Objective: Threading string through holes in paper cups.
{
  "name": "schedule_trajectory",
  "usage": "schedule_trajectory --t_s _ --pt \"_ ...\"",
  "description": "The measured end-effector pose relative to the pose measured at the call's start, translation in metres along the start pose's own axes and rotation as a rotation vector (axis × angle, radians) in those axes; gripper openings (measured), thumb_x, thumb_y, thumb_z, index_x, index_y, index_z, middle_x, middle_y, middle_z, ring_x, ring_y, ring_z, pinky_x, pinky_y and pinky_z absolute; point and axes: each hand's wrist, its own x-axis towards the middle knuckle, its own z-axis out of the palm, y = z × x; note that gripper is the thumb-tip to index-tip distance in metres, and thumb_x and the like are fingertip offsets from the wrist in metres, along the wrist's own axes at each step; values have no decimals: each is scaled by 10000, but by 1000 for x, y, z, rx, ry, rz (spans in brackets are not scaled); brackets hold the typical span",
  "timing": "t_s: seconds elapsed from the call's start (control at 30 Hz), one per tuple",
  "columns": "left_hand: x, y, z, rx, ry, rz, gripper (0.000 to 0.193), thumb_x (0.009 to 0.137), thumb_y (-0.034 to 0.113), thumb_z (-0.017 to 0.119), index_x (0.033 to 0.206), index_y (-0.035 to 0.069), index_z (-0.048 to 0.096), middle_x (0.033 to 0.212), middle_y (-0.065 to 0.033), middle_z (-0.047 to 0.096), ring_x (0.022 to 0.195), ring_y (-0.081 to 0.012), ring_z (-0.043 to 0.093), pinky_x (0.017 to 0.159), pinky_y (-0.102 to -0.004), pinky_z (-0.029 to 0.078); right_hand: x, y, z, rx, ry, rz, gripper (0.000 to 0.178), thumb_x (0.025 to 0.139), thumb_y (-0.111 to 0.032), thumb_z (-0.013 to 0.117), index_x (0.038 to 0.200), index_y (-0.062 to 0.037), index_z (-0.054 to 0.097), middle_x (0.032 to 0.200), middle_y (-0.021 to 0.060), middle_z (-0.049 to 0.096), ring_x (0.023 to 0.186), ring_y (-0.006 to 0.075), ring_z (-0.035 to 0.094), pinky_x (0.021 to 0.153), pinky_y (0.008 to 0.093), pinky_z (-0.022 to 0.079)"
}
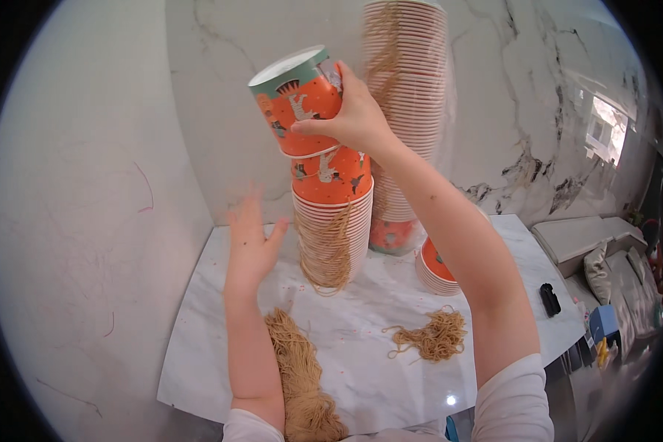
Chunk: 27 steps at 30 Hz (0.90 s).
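Observation:
My right hand [357, 118] grips an orange paper tub [302, 107] with a green band and animal print. Turned bottom up and tilted left, this tub sits over the top of a stack of upside-down paper tubs [309, 221]. Tan strands [337, 247] hang down the front of that stack. My left hand [250, 239] is just left of the stack, holding nothing, its fingers apart and smeared by motion. A long bundle of tan yarn [298, 368] lies along my left forearm. A smaller tangle of yarn [438, 335] rests on the table to the right.
Behind stands a taller, plastic-wrapped stack of tubs [420, 81] against the marbled wall. A shorter group of tubs [436, 269] is partly hidden by my right arm. Near the right edge of the white table [376, 390] lies a black object [549, 300]. A sofa [626, 272] is beyond.

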Motion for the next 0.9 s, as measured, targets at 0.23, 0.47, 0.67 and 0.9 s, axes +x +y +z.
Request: schedule_trajectory --t_s 0.23,0.47,0.67,0.9 --pt "-7 23 20 142 -444 63 871 961 348 648 1633 80 162 1675 -183 229 1545 -319 249 1201 -693 44 -9 26 7 126 -52 301 1386 584 -620 926 1547 65 202 1462 301 414 1357 398 493 1091 444 470" --pt "-10 26 19 126 -498 34 952 943 350 656 1644 91 67 1697 -169 168 1541 -320 264 1157 -761 11 -45 34 20 217 -43 360 1391 604 -591 938 1543 76 158 1436 328 396 1337 417 492 1075 440 483" --pt "-10 28 25 125 -534 -14 996 942 397 662 1654 189 -2 1715 -124 113 1570 -309 174 1177 -725 -26 -68 40 25 148 -27 366 1270 673 -468 944 1516 108 189 1458 263 435 1351 329 503 1098 406 469" --pt "-11 31 23 120 -550 -41 989 947 380 653 1653 173 -8 1717 -115 106 1559 -322 210 1181 -719 -22 -77 37 30 192 -24 402 1256 665 -465 948 1518 81 204 1465 257 419 1381 325 466 1132 415 432"
